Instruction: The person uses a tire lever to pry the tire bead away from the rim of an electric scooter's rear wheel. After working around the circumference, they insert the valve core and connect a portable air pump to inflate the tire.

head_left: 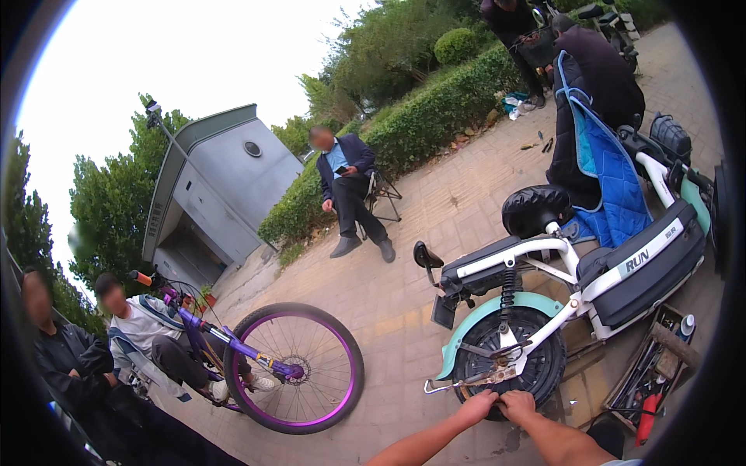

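Note:
A white and mint-green electric scooter [606,279] stands in front of me, its black rear tyre [553,361] below a mint fender [484,320]. My left hand [479,406] and my right hand [517,406] grip the near part of that tyre side by side, thumbs close together. What the hidden fingertips touch underneath cannot be seen. Just above my hands, a rusty metal bracket [495,376] lies across the wheel. From it a thin bent metal rod [437,387] sticks out to the left.
An open toolbox [655,361] with a hammer [673,343] and a red-handled tool [647,416] stands at right. Left is a purple bicycle wheel [291,373], with people beside it. A seated person [349,186] is farther back. Small tools [546,144] lie near two people bending at a vehicle.

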Available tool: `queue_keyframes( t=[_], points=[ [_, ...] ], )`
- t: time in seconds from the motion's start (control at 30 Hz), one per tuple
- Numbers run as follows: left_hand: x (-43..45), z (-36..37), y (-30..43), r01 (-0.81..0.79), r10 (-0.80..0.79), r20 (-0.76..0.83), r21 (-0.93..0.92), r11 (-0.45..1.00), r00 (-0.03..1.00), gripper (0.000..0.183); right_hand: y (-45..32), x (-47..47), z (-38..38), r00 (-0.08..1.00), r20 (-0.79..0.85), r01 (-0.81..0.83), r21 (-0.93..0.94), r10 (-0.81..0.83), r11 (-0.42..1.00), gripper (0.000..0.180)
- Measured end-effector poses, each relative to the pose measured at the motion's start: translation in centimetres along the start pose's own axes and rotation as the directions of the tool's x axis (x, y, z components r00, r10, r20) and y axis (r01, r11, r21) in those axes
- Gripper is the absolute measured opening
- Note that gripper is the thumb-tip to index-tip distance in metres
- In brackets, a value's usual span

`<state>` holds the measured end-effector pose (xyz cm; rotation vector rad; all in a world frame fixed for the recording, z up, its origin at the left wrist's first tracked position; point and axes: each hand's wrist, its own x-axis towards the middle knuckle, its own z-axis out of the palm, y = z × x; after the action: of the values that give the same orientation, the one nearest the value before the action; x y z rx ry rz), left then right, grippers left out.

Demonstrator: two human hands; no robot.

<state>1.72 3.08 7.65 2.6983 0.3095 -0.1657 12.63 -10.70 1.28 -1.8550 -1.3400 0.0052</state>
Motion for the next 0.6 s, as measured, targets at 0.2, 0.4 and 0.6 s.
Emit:
queue_keyframes(
  t=[0.2,0.4,0.6],
  points=[
    [0.6,0.1,0.2,0.219,-0.218,-0.014,0.08,0.972,0.976,0.038,0.1,-0.3,0.6,1.0,-0.018,-0.021,-0.025,0.021,0.999,0.015],
    [3.0,-0.5,-1.9,0.485,-0.372,0.371,-0.285,0.827,0.851,0.029,-0.2,-0.3,0.1,0.998,-0.045,-0.046,0.005,0.046,0.999,0.019],
    [2.2,-0.1,-0.7,-0.188,0.186,0.024,0.11,0.976,0.982,0.013,-0.9,0.1,-1.1,0.991,0.036,-0.126,-0.037,0.128,0.991,0.023]
  ],
)
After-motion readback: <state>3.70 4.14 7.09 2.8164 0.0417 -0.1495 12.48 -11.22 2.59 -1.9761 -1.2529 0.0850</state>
